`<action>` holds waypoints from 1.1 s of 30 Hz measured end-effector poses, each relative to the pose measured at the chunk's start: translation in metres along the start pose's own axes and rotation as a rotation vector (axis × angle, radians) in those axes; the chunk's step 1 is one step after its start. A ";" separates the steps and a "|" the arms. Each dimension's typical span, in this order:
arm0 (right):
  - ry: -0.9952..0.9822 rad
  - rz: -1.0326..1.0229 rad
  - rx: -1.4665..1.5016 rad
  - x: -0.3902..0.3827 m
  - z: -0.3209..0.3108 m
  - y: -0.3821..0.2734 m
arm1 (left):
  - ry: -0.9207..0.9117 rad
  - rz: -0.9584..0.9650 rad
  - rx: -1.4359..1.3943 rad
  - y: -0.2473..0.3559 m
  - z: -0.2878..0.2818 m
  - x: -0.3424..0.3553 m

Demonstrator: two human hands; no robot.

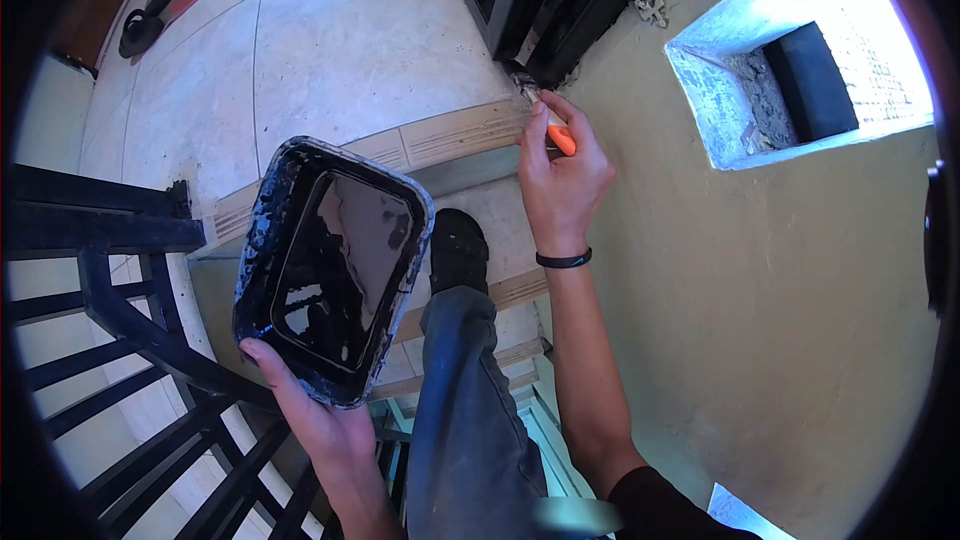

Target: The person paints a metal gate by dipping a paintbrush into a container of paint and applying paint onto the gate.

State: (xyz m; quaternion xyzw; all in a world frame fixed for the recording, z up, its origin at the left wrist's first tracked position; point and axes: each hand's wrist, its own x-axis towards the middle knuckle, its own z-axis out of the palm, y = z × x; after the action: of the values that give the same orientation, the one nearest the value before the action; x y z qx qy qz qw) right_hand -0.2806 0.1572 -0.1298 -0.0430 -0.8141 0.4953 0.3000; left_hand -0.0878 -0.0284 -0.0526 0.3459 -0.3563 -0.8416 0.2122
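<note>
My left hand (318,420) holds up a rectangular paint tray (262,240) by its near end, the thumb over the rim and the other fingers hidden beneath. Dark, glossy paint (325,280) covers much of its bottom, and dried smears coat the walls. Farther right, my right hand (567,165) is closed around a paintbrush (562,139) with an orange handle end. The brush tip is at the foot of a black metal railing post (519,15), beside the wall, at the top step's edge; whether the bristles touch the metal I cannot tell.
A black stair railing (110,230) runs along the left. Tiled steps (515,285) drop away below, with my shoe (459,250) on one. The beige wall (720,280) at right has a square opening (735,110). Sandals (142,32) lie on the upper tiled floor (350,30).
</note>
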 end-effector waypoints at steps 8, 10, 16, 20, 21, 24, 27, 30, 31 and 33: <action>-0.007 -0.033 -0.055 0.015 0.000 -0.003 | 0.008 -0.023 0.000 0.000 -0.002 0.001; 0.004 -0.078 0.022 0.018 -0.006 -0.015 | -0.008 -0.017 0.001 -0.001 -0.001 0.001; 0.037 -0.097 0.108 0.008 -0.025 -0.028 | 0.019 -0.015 -0.015 -0.003 0.002 -0.001; -0.011 -0.085 0.012 0.005 -0.016 0.002 | 0.017 -0.016 -0.020 -0.004 0.007 -0.006; -0.005 -0.087 0.010 0.007 -0.014 0.007 | 0.017 -0.027 -0.024 -0.004 0.007 -0.006; -0.051 -0.020 -0.048 0.020 -0.007 0.005 | 0.011 -0.033 -0.021 -0.006 0.004 -0.006; -0.014 -0.060 -0.034 0.030 -0.011 -0.016 | 0.015 -0.027 -0.011 -0.006 0.003 -0.008; 0.064 -0.218 0.066 0.028 -0.024 -0.033 | -0.011 -0.032 -0.015 -0.002 0.000 -0.009; 0.064 -0.205 0.021 0.021 -0.029 -0.034 | -0.035 -0.037 -0.017 -0.001 -0.002 -0.009; 0.065 -0.193 -0.016 0.014 -0.028 -0.031 | -0.018 -0.022 -0.018 0.000 -0.003 -0.009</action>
State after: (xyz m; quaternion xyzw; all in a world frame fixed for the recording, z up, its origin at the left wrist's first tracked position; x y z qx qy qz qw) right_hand -0.2700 0.1685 -0.0891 0.0171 -0.8083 0.4558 0.3723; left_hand -0.0797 -0.0244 -0.0498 0.3403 -0.3468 -0.8502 0.2027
